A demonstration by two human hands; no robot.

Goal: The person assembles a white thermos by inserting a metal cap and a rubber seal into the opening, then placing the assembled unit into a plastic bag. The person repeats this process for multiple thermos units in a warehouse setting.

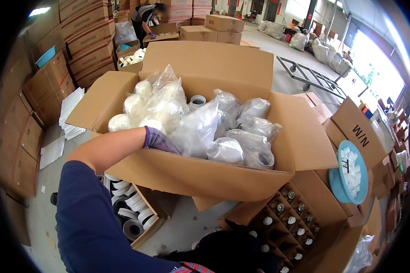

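My left hand point(161, 140), in a purple glove, reaches over the near wall of a large open cardboard box point(205, 175). Its fingers dip in beside a clear plastic bag point(196, 129), where the box edge and plastic hide them. Whether they grip anything I cannot tell. White round pieces in clear bags point(164, 107) fill the box's left side. More bagged, greyish round pieces point(255, 132) lie to the right. Between them at the back stands a bare white ring-shaped piece point(197, 101) with a dark inside. My right hand is out of view.
Below left, a box holds black and white rings point(133, 227). Lower right, a divided carton point(278, 227) holds bottles, many white-capped. A blue basin point(360, 186) of white caps sits beside it. Stacked cartons point(89, 41) line the left; a person point(146, 20) works behind; a wheeled metal frame point(312, 75) stands back right.
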